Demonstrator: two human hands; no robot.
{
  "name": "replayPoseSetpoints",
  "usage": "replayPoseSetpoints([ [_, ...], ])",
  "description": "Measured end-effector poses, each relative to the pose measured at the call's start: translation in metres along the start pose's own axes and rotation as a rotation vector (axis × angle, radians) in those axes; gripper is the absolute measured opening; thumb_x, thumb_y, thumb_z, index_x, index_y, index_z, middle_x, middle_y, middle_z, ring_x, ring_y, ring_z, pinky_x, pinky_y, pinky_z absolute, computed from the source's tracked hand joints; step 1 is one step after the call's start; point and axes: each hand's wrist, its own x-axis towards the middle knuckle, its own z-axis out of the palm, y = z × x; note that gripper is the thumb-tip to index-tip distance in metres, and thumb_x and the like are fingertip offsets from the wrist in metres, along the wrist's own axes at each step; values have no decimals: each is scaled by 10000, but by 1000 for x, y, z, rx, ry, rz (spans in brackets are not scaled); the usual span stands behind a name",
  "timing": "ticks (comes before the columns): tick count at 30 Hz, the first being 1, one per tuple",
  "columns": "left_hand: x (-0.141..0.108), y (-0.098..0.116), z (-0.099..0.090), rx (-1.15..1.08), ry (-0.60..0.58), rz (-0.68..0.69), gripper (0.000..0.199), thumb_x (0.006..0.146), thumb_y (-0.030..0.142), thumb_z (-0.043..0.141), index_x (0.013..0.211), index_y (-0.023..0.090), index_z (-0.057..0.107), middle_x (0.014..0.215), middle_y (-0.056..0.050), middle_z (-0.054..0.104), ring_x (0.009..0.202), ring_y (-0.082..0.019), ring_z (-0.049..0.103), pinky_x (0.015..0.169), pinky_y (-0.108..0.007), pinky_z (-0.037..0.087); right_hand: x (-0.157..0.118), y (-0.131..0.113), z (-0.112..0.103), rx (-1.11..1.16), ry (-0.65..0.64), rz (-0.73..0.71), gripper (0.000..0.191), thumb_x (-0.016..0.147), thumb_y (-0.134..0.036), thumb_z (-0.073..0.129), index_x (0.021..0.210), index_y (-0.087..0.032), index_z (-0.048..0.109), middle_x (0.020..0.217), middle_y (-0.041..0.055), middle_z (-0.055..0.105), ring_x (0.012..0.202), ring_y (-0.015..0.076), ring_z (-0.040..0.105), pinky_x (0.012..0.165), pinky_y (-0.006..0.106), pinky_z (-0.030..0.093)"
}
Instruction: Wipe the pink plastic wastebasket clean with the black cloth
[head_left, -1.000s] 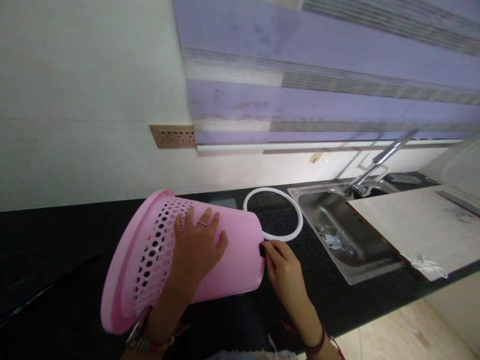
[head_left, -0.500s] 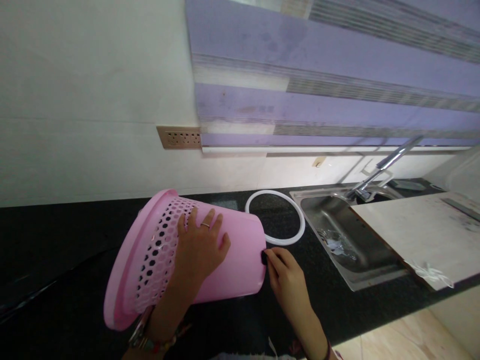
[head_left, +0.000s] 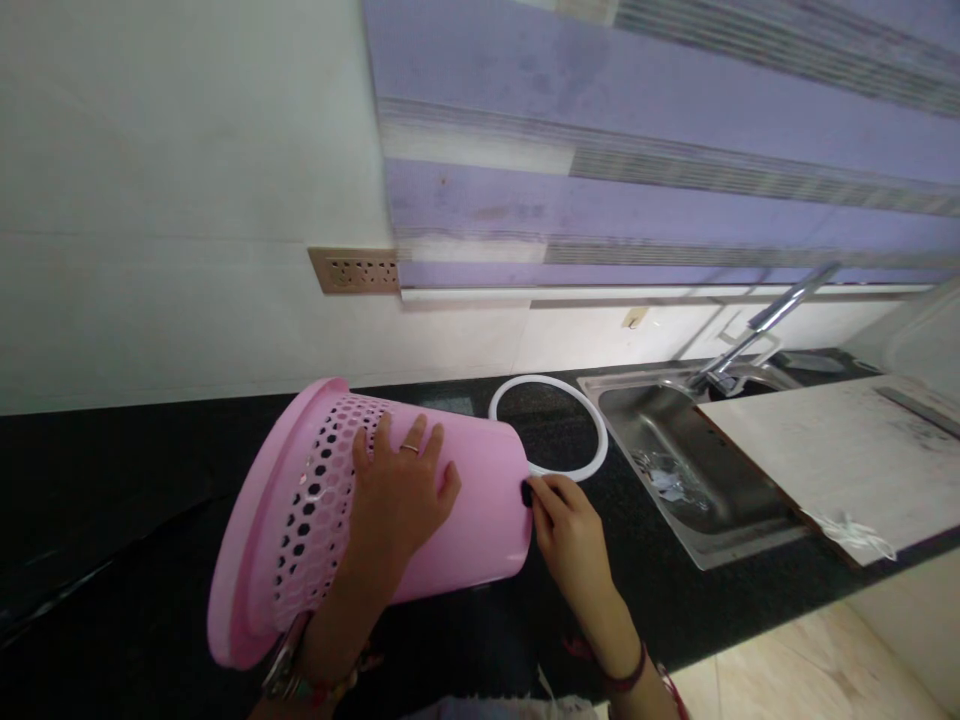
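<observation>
A pink plastic laundry basket (head_left: 480, 500) lies on its side on the dark counter, its wide rim to the left and its base to the right. Rows of hexagonal holes run round it near the rim. My left hand (head_left: 397, 490) rests on the basket's upper side with fingers spread over the holes and the smooth wall. At the edge of the base, my right hand (head_left: 571, 530) pinches a small black piece (head_left: 527, 493) between thumb and finger. What that piece is does not show clearly. Behind the base lies a white ring (head_left: 602, 440), partly hidden by the basket.
To the right is a steel sink (head_left: 660, 440) with a clear plastic bag (head_left: 670, 480) in it and a tap (head_left: 780, 315). A pale board (head_left: 840, 440) covers part of the sink, with a white cord (head_left: 855, 535) on it. A socket strip (head_left: 354, 271) is on the wall.
My right hand, still pinching the black piece, has moved slightly up along the basket's base edge. My left hand and the basket stay nearly as they were; the view has shifted a little.
</observation>
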Motion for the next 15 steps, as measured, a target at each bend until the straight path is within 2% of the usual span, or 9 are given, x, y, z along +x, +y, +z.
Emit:
replayPoseSetpoints([
  [3, 1, 0, -1, 7, -11, -3, 425, 819, 347, 414, 1168, 180, 591, 1248, -85, 578, 1209, -395, 378, 996, -596, 232, -1, -1, 1, 5, 21, 11, 278, 836, -105, 420, 938, -144, 676, 809, 101, 636, 743, 181, 617, 671, 291, 546],
  [7, 6, -3, -1, 14, -19, 7, 407, 820, 352, 414, 1151, 203, 596, 1250, -57, 579, 1206, -378, 388, 1009, -573, 236, -16, -3, -4, 98, 7, 32, 283, 850, -123, 416, 933, -165, 684, 809, 92, 650, 735, 170, 628, 650, 277, 553],
  [10, 8, -5, -1, 22, -15, 15, 398, 826, 349, 403, 1145, 207, 594, 1246, -55, 581, 1204, -376, 390, 1002, -568, 249, -25, 1, -10, 224, -2, 112, 238, 860, -162, 452, 889, -170, 687, 795, 72, 669, 724, 152, 646, 650, 251, 554],
  [15, 1, -4, -2, 37, 9, 31, 387, 828, 347, 404, 1144, 224, 591, 1242, -58, 582, 1194, -376, 397, 994, -576, 258, -33, 16, -15, 301, 73, 285, 173, 841, -214, 520, 846, -176, 688, 798, 61, 693, 737, 159, 664, 680, 268, 559],
])
